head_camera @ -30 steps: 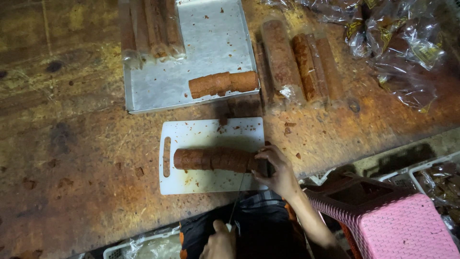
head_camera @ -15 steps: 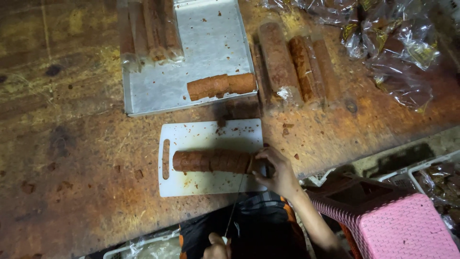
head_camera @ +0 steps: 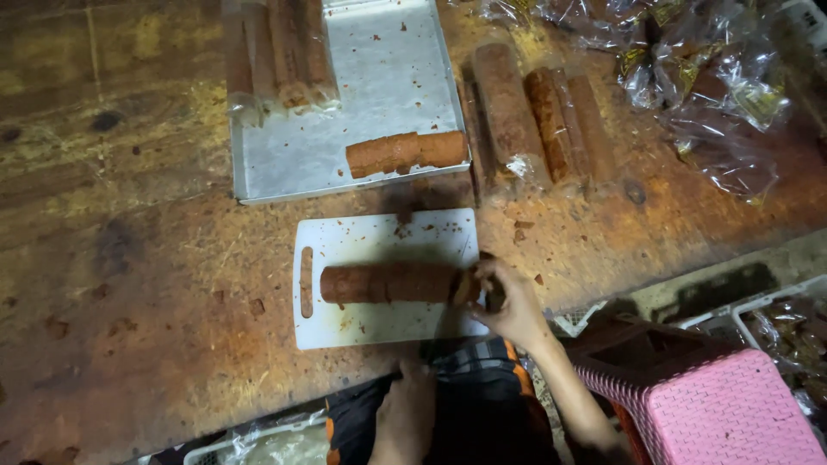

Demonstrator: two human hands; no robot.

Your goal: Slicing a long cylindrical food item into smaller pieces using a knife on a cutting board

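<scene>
A worn, stained wooden counter (head_camera: pixel 129 284) carries everything. On it lie a white plastic cutting board (head_camera: pixel 379 323) near the front edge, a metal baking tray (head_camera: pixel 379 77) just behind it, three plastic-wrapped brown rolls (head_camera: pixel 543 112) beside the tray, and a heap of crumpled clear wrappers (head_camera: pixel 706 86) at the far right. Brown crumbs (head_camera: pixel 258 306) dot the wood.

So on my worktop (head_camera: pixel 129 284): one white cutting board (head_camera: pixel 379 323) with one brown log (head_camera: pixel 388 283) on it, one metal tray (head_camera: pixel 388 77) with one bare log (head_camera: pixel 407 152) and about three wrapped ones (head_camera: pixel 280 52), three more wrapped logs (head_camera: pixel 543 112) beside it, one pink basket (head_camera: pixel 724 413).
</scene>
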